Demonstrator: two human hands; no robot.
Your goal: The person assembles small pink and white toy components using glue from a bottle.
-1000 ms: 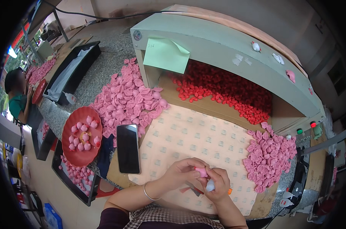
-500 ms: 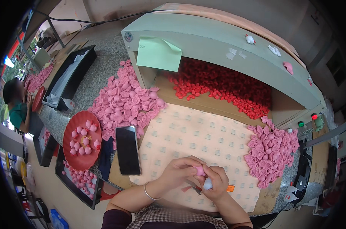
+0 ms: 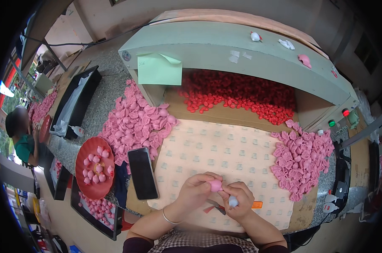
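Observation:
Over the patterned cloth (image 3: 218, 143) my two hands are close together. My left hand (image 3: 194, 193) pinches a small rounded pink plastic piece (image 3: 216, 185) between thumb and fingers. My right hand (image 3: 241, 206) is closed round a small squeeze bottle (image 3: 233, 201) with a pale end, and its fingertips are beside the pink piece; the bottle's tip cannot be made out. Beneath the hands a dark and red hand tool (image 3: 216, 207) lies partly hidden on the cloth. An orange label (image 3: 257, 205) lies right of my right hand.
Pink shell pieces lie in a left heap (image 3: 134, 120) and a right heap (image 3: 302, 158). A phone (image 3: 143, 173) and a red dish (image 3: 82, 168) are at left. Red pieces (image 3: 241, 103) fill the grey-green housing (image 3: 224, 40). Another person (image 3: 24, 139) sits far left.
The whole view has shifted a little. The pink piece is now turned so more of its rounded side shows, and my fingers have moved slightly around it. Both grips stay closed.

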